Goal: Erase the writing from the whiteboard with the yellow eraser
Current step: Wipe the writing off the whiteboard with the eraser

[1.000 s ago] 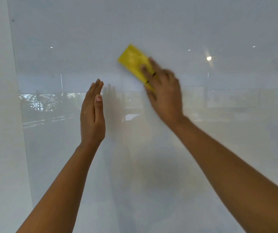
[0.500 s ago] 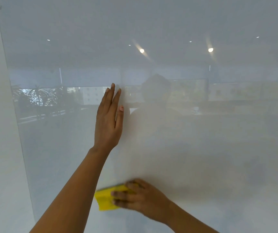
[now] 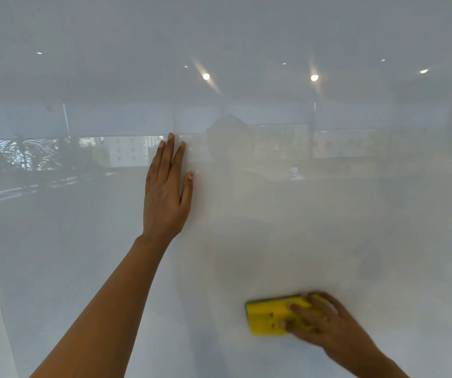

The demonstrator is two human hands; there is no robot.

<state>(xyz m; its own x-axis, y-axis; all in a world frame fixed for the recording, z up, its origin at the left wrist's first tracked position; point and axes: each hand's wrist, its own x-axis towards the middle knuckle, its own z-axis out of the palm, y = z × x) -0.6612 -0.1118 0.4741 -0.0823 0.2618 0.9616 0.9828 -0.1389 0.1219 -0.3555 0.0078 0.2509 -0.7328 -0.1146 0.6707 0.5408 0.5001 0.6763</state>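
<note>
Since a half-second ago my right hand (image 3: 326, 323) slid the yellow eraser (image 3: 270, 315) toward five o'clock, fingers pressed flat on its light, soft block; left hand (image 3: 166, 197) flat, fingers together, on the whiteboard (image 3: 356, 227).

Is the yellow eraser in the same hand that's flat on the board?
No, the right hand presses the yellow eraser low on the whiteboard, while the empty left hand rests flat higher up.

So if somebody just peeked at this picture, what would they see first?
Probably the bright yellow eraser, low on the right, pressed against the whiteboard under the right hand. Next, the left hand laid flat on the board near the middle, fingers pointing up. The shiny board also mirrors round ceiling lights up top and leafy plants on the left.
</note>
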